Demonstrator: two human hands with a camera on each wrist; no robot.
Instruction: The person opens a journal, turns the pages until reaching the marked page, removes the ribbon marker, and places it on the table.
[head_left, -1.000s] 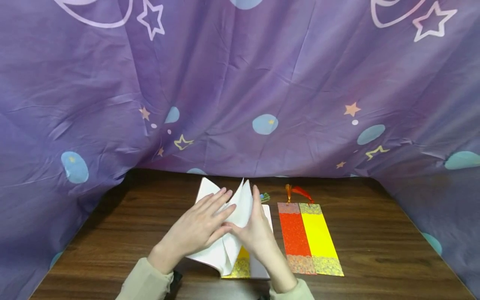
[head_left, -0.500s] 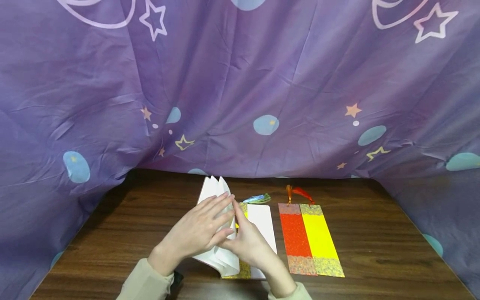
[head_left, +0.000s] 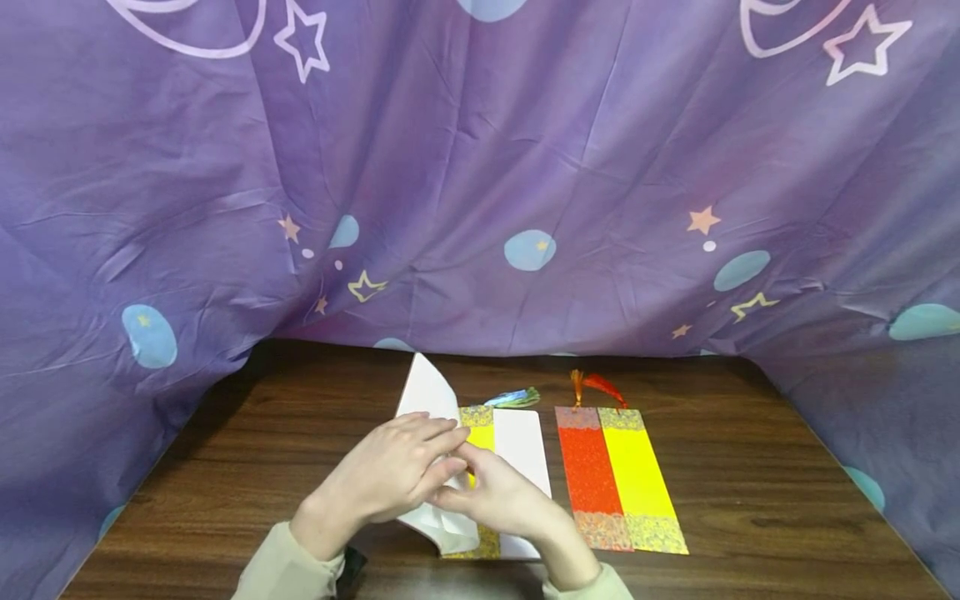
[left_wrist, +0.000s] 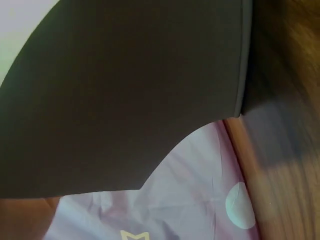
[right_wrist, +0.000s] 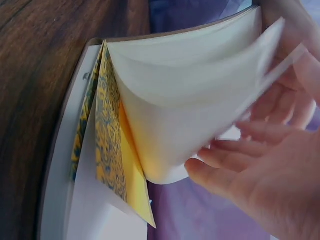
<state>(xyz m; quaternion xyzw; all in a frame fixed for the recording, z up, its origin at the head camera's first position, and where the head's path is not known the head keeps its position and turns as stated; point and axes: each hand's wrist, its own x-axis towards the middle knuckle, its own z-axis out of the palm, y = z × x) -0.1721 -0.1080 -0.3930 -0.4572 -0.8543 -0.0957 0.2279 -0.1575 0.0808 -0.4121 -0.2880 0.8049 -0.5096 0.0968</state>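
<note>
An open notebook (head_left: 522, 450) lies on the table, its loose white pages (right_wrist: 200, 90) lifted and bowed to the left. My left hand (head_left: 401, 471) grips these pages from the left, bent fingers over them. My right hand (head_left: 498, 492) meets it at the page edges; in the right wrist view its fingers (right_wrist: 215, 180) are extended in front of the pages, with fingertips right at the edge. A yellow bookmark (head_left: 483, 437) with patterned gold ends and a blue-green tassel (head_left: 515, 397) lies at the notebook's fold. A dark cover (left_wrist: 130, 100) fills much of the left wrist view.
Right of the notebook, a red bookmark (head_left: 590, 471) and another yellow bookmark (head_left: 640, 471) lie side by side, with orange and red tassels at their tops. A purple star-patterned curtain (head_left: 450, 167) hangs behind the dark wooden table (head_left: 780, 492).
The upright pages have gone over leftward, baring the yellow bookmark, its tassel and the right page. My right hand has moved left and lower, its fingers more bent; my left hand's fingers have drawn in.
</note>
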